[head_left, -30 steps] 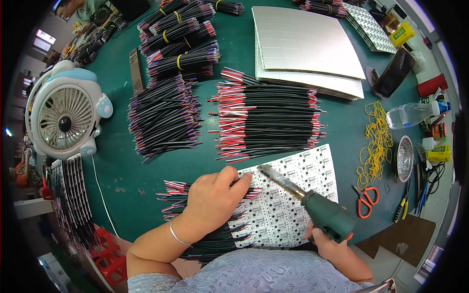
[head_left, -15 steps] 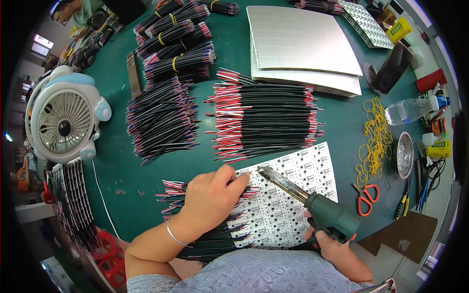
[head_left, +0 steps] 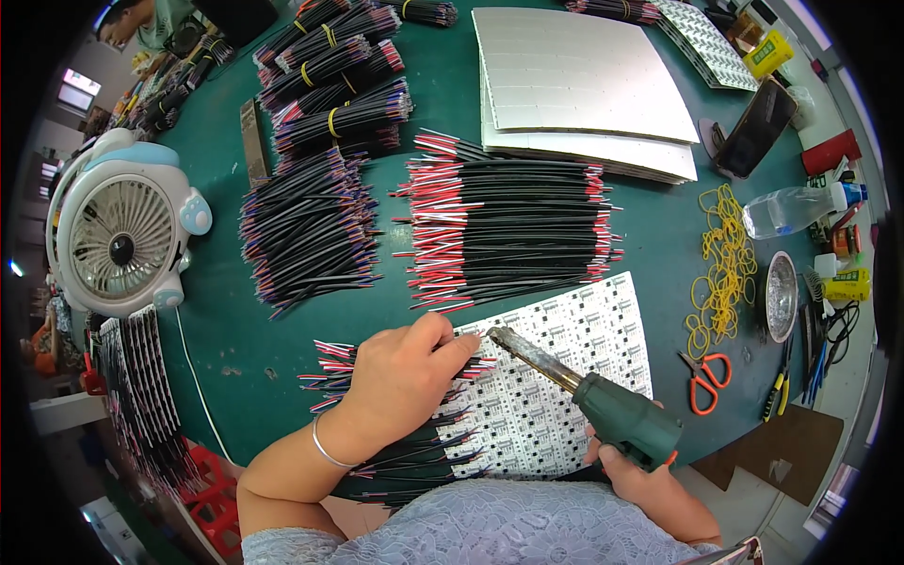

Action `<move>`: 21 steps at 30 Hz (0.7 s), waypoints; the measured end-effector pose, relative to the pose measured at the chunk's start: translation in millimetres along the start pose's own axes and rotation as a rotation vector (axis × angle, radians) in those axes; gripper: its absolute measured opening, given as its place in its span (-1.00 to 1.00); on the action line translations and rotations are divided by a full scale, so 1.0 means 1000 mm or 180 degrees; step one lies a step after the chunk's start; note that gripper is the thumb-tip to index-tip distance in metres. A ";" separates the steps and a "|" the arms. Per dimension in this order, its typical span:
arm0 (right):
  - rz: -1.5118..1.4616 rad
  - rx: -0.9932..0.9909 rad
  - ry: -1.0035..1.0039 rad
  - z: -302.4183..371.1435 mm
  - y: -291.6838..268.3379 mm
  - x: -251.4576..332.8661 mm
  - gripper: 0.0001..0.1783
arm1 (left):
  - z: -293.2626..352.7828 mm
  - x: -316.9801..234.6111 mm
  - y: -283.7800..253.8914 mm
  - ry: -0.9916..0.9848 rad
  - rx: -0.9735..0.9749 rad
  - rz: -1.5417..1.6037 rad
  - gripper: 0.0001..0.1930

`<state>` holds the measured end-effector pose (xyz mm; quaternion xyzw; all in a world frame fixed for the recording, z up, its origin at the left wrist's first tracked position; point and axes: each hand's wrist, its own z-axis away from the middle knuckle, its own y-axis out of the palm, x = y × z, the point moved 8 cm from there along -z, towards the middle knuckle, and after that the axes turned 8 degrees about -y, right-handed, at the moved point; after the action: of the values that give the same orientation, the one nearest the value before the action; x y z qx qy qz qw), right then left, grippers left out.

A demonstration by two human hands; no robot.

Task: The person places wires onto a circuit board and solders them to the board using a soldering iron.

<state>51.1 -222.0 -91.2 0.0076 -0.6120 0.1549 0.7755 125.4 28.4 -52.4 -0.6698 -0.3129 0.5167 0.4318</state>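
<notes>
A white circuit board panel [head_left: 565, 386], printed with many small dark parts, lies in front of me. My left hand [head_left: 405, 377] is closed over its upper left edge, thumb and forefinger pinching a thin wire [head_left: 484, 363] whose hidden part I cannot follow. Beneath that hand, black wires with red and white ends [head_left: 331, 363] stick out past the panel's left side. My right hand [head_left: 636, 478] grips a dark green soldering gun [head_left: 626, 419]. Its metal tip points up and left, close by my left fingertips; whether it touches the board cannot be told.
Loose black wires with red ends [head_left: 527, 221] and a second pile [head_left: 309, 231] lie beyond. Banded wire bundles [head_left: 339, 122], silvery panels [head_left: 584, 80] and a fan [head_left: 122, 245] stand around. On the right are rubber bands [head_left: 723, 273], scissors [head_left: 704, 381] and a metal bowl [head_left: 781, 297].
The soldering gun has shifted slightly left and its tip is nearer my left fingertips. My left hand has moved a little up and left.
</notes>
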 end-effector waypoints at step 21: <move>0.0406 0.0054 -0.0313 -0.003 -0.001 0.013 -0.75 | -0.002 -0.002 0.001 0.0107 -0.0060 -0.0048 -0.70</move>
<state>56.9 -219.8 -79.5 -0.0173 -0.6473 0.2085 0.7330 126.4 25.9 -51.9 -0.6800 -0.3155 0.4992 0.4346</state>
